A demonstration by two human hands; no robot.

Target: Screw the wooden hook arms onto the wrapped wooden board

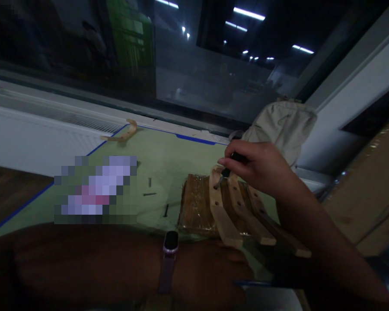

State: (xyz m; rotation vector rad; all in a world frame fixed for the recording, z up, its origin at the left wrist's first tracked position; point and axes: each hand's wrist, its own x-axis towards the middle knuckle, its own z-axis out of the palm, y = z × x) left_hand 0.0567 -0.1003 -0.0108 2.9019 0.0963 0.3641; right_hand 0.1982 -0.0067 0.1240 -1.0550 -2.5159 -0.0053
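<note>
My right hand is closed around the black handle of a screwdriver. Its tip points down at a hole in the leftmost of three bent wooden pieces. These pieces have drilled holes and lie side by side across a brown block in clear plastic wrap. In shadow at the front, my left hand, wearing a watch on its wrist, lies against the near end of the leftmost piece. Its fingers look curled, but the dark hides what they grip. Loose screws lie left of the block.
Another curved wooden piece is at the far left corner of the green, blue-edged table. A blurred-out object lies on the left. Beyond stand a radiator, a dark window and a light backpack. Cardboard is at the right.
</note>
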